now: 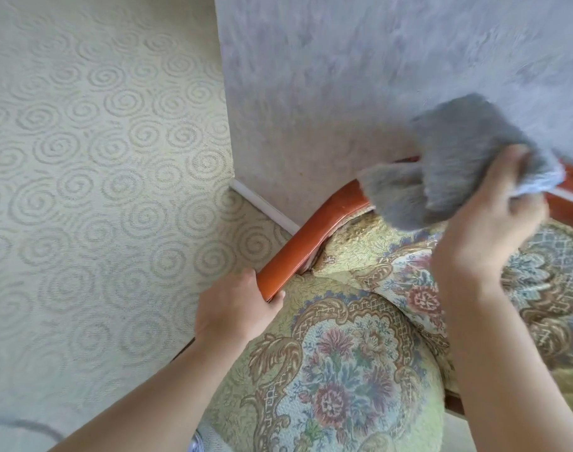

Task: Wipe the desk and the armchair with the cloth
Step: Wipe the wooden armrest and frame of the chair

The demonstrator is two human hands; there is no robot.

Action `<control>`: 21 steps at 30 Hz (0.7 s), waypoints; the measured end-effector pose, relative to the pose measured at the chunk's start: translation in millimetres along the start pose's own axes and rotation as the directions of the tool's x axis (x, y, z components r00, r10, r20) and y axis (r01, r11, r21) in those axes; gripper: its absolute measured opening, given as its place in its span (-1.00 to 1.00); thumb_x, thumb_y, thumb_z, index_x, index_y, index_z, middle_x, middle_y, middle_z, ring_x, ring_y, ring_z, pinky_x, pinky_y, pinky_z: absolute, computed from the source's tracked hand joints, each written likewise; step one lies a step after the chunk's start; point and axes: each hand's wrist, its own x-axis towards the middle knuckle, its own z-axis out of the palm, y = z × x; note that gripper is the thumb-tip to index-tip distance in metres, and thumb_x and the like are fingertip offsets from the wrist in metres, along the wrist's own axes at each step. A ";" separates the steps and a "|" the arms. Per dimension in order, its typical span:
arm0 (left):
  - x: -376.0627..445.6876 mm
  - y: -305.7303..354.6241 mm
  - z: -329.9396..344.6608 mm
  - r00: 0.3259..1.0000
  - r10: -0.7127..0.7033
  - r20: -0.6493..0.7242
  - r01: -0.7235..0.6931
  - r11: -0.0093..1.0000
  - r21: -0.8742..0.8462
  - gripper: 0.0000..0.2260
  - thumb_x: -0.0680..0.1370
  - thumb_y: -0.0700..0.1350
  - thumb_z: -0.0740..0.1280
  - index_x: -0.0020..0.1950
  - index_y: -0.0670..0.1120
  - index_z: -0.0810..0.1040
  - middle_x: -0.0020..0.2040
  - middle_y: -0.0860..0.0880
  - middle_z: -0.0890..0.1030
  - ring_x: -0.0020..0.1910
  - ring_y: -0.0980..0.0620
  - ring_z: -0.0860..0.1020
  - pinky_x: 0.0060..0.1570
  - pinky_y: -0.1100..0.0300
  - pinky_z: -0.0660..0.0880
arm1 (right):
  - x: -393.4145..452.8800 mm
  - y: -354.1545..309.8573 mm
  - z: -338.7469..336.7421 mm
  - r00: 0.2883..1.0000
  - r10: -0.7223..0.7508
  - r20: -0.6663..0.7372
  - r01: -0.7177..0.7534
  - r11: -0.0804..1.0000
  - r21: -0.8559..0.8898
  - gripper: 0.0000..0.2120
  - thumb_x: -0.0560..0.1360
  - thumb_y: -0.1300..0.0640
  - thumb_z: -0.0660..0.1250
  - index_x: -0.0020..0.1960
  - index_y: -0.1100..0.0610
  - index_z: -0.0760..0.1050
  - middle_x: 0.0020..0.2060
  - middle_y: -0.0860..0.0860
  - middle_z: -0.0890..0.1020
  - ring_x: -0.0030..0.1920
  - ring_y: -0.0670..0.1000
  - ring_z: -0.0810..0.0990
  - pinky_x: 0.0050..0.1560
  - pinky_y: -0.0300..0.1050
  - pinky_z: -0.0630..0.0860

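Fingers of the right hand (487, 230) pinch a bunched grey cloth (448, 168) above the armchair's backrest.

Most of the cloth hangs loose and blurred over the top of the wooden frame, near the pale wall (360, 76). Meanwhile the left hand (236, 309) grips the end of the reddish wooden armrest (308, 239), thumb on top and fingers curled underneath. Floral tapestry upholstery covers the armchair (340, 370), which stands on swirl-patterned carpet (99, 158).
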 end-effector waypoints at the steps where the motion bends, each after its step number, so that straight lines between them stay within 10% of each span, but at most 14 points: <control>1: -0.2 0.0 0.1 1.000 -0.003 -0.002 0.003 1.000 0.000 -0.56 0.46 0.45 0.19 -0.09 0.08 0.44 -0.38 0.13 0.53 -0.49 0.15 0.52 -0.43 0.21 0.56 | 7.5 -6.6 -3.1 0.996 -0.056 -0.074 0.058 0.998 0.013 -0.74 0.64 -0.04 0.21 -0.21 -0.09 0.48 -0.43 -0.28 0.58 -0.36 -0.27 0.55 -0.34 -0.25 0.47; 4: 1.6 0.7 -0.2 1.000 0.008 0.001 -0.008 1.000 0.016 -0.56 0.47 0.45 0.15 -0.09 0.09 0.44 -0.40 0.13 0.53 -0.51 0.17 0.52 -0.44 0.21 0.56 | 19.4 2.3 -5.4 0.950 -0.303 -0.074 0.292 0.947 -0.132 -0.73 0.68 0.02 0.16 -0.06 0.03 0.59 -0.31 -0.21 0.68 -0.31 -0.13 0.67 -0.33 -0.14 0.56; 6: 1.8 0.6 -1.4 1.000 0.010 0.002 -0.010 1.000 0.022 -0.56 0.47 0.45 0.14 -0.07 0.10 0.44 -0.41 0.13 0.53 -0.52 0.18 0.51 -0.47 0.23 0.55 | 13.7 27.4 3.0 0.918 -0.380 0.112 0.393 0.838 -0.379 -0.68 0.70 0.05 0.17 0.29 0.20 0.54 0.08 0.15 0.71 0.06 0.23 0.69 0.06 0.15 0.61; 9: 0.9 1.5 -3.1 1.000 0.005 -0.005 -0.005 1.000 0.004 -0.59 0.47 0.45 0.16 -0.09 0.12 0.44 -0.43 0.14 0.52 -0.54 0.19 0.51 -0.49 0.23 0.54 | -15.9 67.4 21.0 0.831 -0.294 0.471 0.515 0.726 -0.456 -0.59 0.66 0.20 0.22 0.47 0.32 0.35 0.46 0.30 0.36 0.51 0.35 0.24 0.53 0.30 0.11; 18: 2.5 5.1 -8.8 0.999 -0.031 -0.012 0.030 0.997 -0.071 -0.61 0.40 0.39 0.21 -0.25 0.07 0.42 -0.48 0.11 0.50 -0.54 0.15 0.45 -0.52 0.27 0.30 | -141.8 89.6 41.4 0.511 -0.242 0.825 0.615 0.774 -0.154 -0.55 0.67 0.05 0.03 0.40 0.25 0.47 0.44 0.15 0.46 0.57 0.08 0.20 0.59 0.13 0.02; 21: 4.4 5.5 -11.3 0.998 -0.039 0.050 0.042 0.998 -0.047 -0.79 0.40 0.16 0.16 -0.32 0.06 0.37 -0.49 0.10 0.44 -0.53 0.16 0.39 -0.52 0.27 0.20 | -169.5 81.0 41.3 0.525 -0.200 0.827 0.521 0.844 -0.127 -0.63 0.62 0.05 0.16 0.28 0.22 0.56 0.29 0.07 0.59 0.49 0.03 0.34 0.56 0.10 0.14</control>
